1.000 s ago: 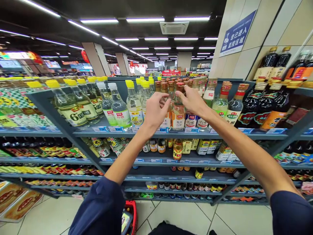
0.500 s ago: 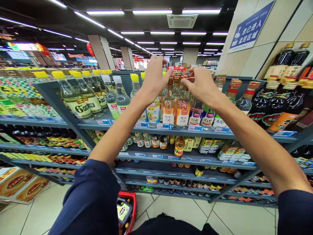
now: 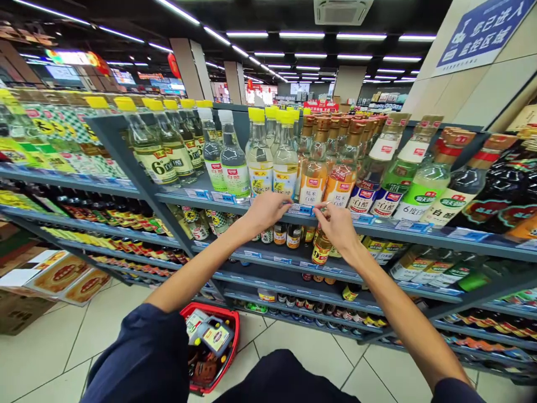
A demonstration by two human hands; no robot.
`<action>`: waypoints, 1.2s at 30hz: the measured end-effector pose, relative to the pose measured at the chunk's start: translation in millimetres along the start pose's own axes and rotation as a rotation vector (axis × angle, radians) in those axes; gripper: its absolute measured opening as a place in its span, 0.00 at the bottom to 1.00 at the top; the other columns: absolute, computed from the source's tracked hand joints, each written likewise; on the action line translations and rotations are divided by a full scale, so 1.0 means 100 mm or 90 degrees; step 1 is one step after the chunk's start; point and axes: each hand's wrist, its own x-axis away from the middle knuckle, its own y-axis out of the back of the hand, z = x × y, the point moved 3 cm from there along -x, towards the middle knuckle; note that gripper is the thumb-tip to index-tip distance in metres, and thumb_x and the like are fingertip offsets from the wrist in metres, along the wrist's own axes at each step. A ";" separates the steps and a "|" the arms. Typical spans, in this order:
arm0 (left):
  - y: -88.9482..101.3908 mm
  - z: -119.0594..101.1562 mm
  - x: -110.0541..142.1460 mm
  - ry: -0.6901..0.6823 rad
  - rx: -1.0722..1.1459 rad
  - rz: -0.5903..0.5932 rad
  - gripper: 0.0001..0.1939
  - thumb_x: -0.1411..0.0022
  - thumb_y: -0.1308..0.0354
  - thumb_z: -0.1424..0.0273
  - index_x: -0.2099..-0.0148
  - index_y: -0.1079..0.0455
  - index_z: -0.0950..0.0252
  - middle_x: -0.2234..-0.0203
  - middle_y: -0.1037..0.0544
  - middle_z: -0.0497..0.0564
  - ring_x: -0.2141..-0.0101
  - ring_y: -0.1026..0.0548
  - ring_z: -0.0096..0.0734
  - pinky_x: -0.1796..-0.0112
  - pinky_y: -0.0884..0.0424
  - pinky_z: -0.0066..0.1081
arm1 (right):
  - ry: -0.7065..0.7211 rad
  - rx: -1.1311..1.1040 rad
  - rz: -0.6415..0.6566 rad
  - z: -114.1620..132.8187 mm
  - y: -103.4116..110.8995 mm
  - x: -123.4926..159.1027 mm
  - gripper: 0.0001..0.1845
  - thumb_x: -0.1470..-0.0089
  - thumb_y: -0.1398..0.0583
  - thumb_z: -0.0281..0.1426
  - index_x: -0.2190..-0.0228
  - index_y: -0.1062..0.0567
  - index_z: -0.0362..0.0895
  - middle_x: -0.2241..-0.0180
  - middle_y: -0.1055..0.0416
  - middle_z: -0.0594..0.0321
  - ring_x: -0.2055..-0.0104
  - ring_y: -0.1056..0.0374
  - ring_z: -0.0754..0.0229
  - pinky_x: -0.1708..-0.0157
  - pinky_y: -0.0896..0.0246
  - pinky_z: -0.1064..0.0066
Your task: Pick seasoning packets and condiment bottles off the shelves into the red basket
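Note:
My left hand (image 3: 267, 212) is at the front edge of the upper shelf, thumb and fingers pinched at the left end of a blue-and-white price tag (image 3: 302, 210). At the tag's right end is my right hand (image 3: 339, 226), also closed in a pinch. Just above the tag stand clear vinegar bottles with orange-and-white labels and brown caps, among them one vinegar bottle (image 3: 313, 176) and its neighbour (image 3: 342, 173). Yellow-capped bottles (image 3: 285, 157) stand upright behind my left hand. Below my right hand, a small bottle with a yellow-and-red label (image 3: 321, 250) is on the lower shelf.
A red shopping basket (image 3: 235, 341) holding jugs and packs sits on the tiled floor at lower left. Green-labelled bottles (image 3: 423, 184) and dark sauce bottles fill the upper shelf's right side. Printed cartons (image 3: 62, 277) lie on the floor at far left.
Both hands have come down from the brown bottle caps to the price tag on the shelf edge. The view has tilted down and more of the basket shows.

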 end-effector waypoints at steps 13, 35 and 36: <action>0.02 -0.01 -0.10 0.000 0.198 0.106 0.11 0.36 0.44 0.67 0.59 0.22 0.66 0.88 0.27 0.46 0.83 0.30 0.30 0.71 0.33 0.32 | -0.073 -0.164 0.012 0.09 0.01 0.03 0.14 0.35 0.44 0.41 0.58 0.27 0.44 0.80 0.29 0.66 0.87 0.36 0.62 0.84 0.43 0.71; 0.07 -0.18 -0.17 0.021 0.233 0.161 0.11 0.36 0.46 0.67 0.59 0.25 0.68 0.86 0.25 0.46 0.80 0.28 0.28 0.66 0.33 0.32 | -0.079 -0.166 -0.023 0.11 0.00 0.03 0.10 0.36 0.44 0.39 0.60 0.27 0.46 0.81 0.31 0.68 0.87 0.34 0.61 0.87 0.43 0.72; 0.06 -0.19 -0.18 0.021 0.237 0.160 0.12 0.36 0.46 0.67 0.59 0.25 0.68 0.86 0.25 0.47 0.80 0.28 0.28 0.66 0.33 0.32 | -0.078 -0.165 -0.028 0.10 0.01 0.04 0.11 0.36 0.44 0.39 0.60 0.27 0.46 0.81 0.31 0.68 0.87 0.34 0.61 0.87 0.43 0.72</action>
